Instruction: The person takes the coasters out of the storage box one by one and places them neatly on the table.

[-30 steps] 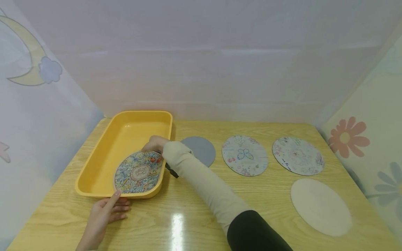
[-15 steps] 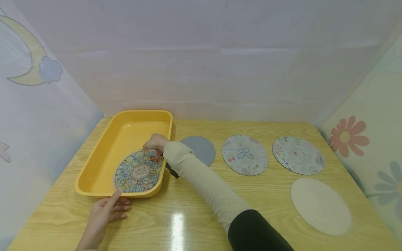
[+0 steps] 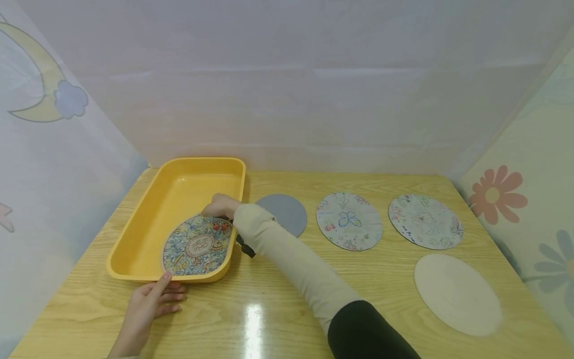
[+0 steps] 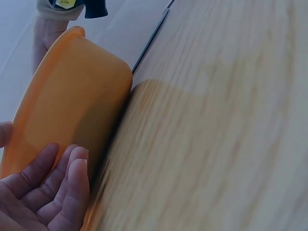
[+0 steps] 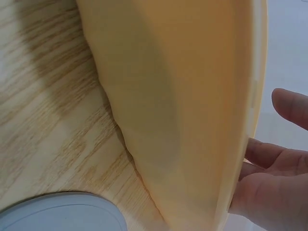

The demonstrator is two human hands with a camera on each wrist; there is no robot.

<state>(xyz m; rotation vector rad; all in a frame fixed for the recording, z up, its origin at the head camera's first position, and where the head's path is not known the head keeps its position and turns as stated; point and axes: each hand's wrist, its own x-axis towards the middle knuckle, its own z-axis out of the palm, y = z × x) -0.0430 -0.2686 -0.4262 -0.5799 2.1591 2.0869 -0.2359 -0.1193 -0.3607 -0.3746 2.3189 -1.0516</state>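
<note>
A deep yellow tray [image 3: 148, 199] stands at the left of the table. Inside its near right corner lies a round board [image 3: 193, 249] with a dense blue and orange pattern, pale lettering in the middle and a pair of red cherries. My left hand [image 3: 145, 306] holds the tray's near rim, thumb over the top and fingers against the outer wall. Over the tray's right wall reaches my right hand [image 3: 221, 204], down at the patterned board's far edge. Its thumb is spread from the fingers in the right wrist view; the tray wall hides the fingertips there.
Right of the tray are a grey disc [image 3: 287, 214], partly behind my sleeve, and two discs with drawings, one with a blue butterfly [image 3: 350, 219], one with coloured doodles [image 3: 426, 222]. A plain cream disc [image 3: 457, 294] lies nearer. Printed sheets wall in the table.
My right hand rises slightly and then comes back down at the board's edge, baring the red cherries more than half a second ago. My left hand keeps its place on the rim.
</note>
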